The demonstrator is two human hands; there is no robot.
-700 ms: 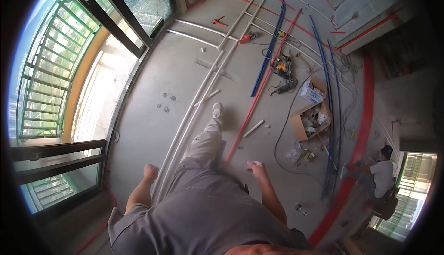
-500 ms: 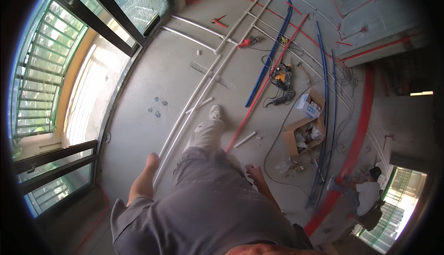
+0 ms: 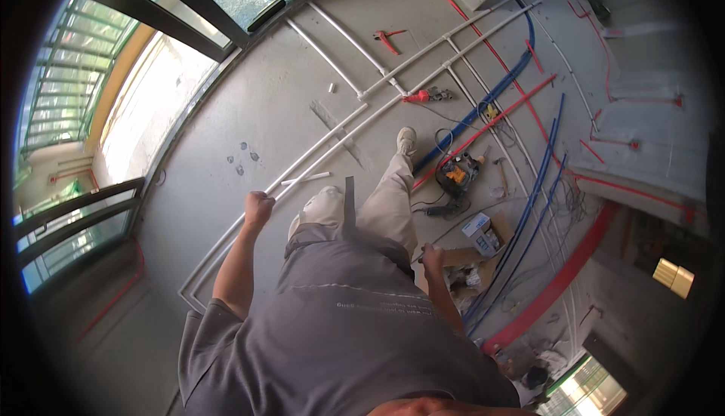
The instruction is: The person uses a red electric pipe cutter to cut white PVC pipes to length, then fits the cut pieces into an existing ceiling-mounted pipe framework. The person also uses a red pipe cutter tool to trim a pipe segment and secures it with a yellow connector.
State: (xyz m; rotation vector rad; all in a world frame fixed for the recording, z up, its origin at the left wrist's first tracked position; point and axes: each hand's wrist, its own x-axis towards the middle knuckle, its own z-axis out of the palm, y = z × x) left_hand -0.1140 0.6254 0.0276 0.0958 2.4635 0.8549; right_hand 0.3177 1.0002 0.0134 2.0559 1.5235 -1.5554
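Mid-stride over the white pipes (image 3: 355,125) laid on the concrete floor (image 3: 249,114); both hands free of tools as far as can be seen. Left hand (image 3: 258,208) curled into a loose fist, hanging above the pipe run, gripping nothing visible; right hand (image 3: 432,256) beside the cardboard box (image 3: 483,229), fingers bent, contents impossible to tell. Likely next: a careful footfall beyond the pipes, toward the orange power tool (image 3: 458,174). Lower body mostly hidden behind the grey shirt (image 3: 355,318); small fittings near the box too blurred to identify.
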